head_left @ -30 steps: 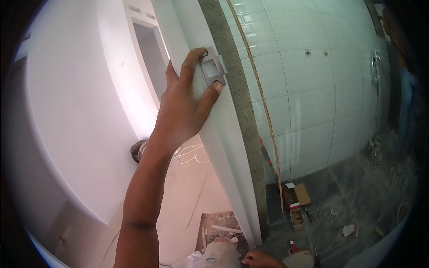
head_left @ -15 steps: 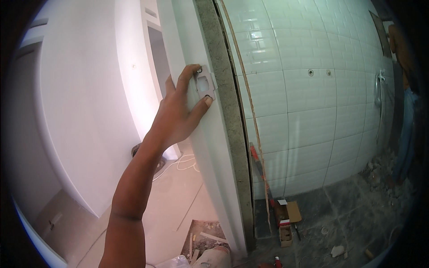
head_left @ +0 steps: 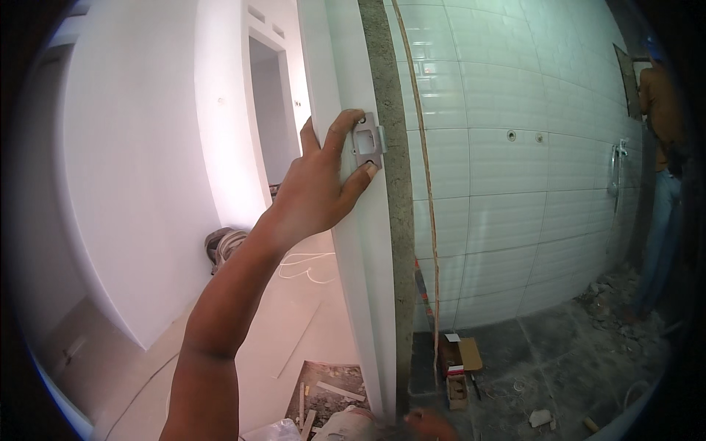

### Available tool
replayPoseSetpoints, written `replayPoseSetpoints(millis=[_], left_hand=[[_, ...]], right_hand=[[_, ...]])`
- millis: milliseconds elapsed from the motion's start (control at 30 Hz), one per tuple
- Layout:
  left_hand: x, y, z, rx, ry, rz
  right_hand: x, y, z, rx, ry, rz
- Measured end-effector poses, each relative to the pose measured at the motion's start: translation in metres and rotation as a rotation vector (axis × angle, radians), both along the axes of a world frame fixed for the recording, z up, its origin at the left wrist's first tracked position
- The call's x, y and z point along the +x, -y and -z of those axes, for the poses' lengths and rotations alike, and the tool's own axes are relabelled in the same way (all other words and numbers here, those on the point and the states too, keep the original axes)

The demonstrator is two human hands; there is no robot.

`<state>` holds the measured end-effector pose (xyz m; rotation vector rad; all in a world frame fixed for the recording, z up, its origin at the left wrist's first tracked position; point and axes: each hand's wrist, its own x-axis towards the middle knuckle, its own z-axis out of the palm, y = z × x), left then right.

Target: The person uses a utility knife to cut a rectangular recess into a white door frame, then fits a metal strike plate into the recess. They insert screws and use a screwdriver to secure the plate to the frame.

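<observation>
A metal strike plate (head_left: 367,141) with a square opening and a bent lip lies against the white door frame (head_left: 358,220). My left hand (head_left: 312,187) pins it there, with the thumb by the lower screw hole and the index finger at the upper one. The other fingers wrap round behind the frame's edge. Low at the bottom edge, my right hand (head_left: 430,425) is only partly in view beside the foot of the frame. Its fingers are blurred, and whether it holds anything cannot be made out.
Beyond the frame is a white tiled wall (head_left: 507,198) with a thin upright stick (head_left: 426,176). An opened cardboard box (head_left: 457,393) and rubble (head_left: 614,294) lie on the dark floor. Another person (head_left: 665,140) stands far right. A broken floor pit (head_left: 331,386) lies below.
The view has shifted, so the frame and my left hand appear farther right. My left hand keeps its hold on the plate. More of my right hand shows; a red-and-black object near it is gone from view.
</observation>
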<state>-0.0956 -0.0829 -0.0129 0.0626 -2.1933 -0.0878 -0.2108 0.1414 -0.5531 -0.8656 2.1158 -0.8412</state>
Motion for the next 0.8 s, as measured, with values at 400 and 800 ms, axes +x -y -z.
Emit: replayPoseSetpoints(millis=[400, 800], left_hand=[[0.003, 0.001, 0.001, -0.013, 0.02, -0.016], [-0.001, 0.003, 0.005, -0.027, -0.067, 0.013]], right_hand=[[-0.011, 0.042, -0.33, -0.941, -0.457, 0.225], [0.015, 0.101, -0.546, -1.102, -0.944, 0.337]])
